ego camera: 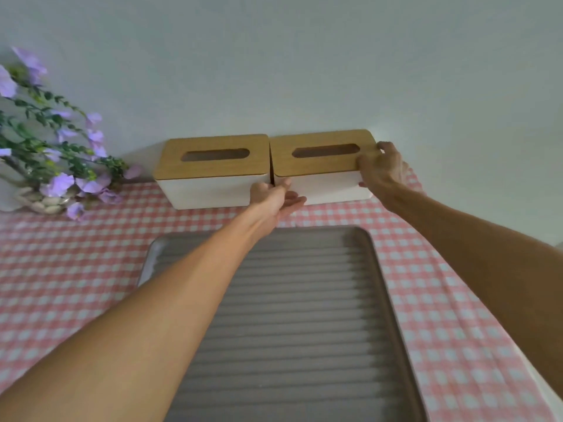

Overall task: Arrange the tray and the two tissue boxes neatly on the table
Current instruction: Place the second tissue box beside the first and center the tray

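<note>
Two white tissue boxes with light wooden lids stand side by side at the far edge of the table, against the pale wall. The left tissue box [213, 172] and the right tissue box [323, 166] touch, or almost touch, along their short sides. The right hand [382, 170] holds the right end of the right box, fingers curled over the lid's corner and thumb on the near side. The left hand [275, 196] rests at the front where the boxes meet, its fingers spread loosely and holding nothing. Nearer to the person lies the grey ribbed rectangular tray [304, 315], flat on the pink and white checked tablecloth [76, 269], apart from the boxes. Purple flowers in a vase [58, 166] stand at the far left.
</note>
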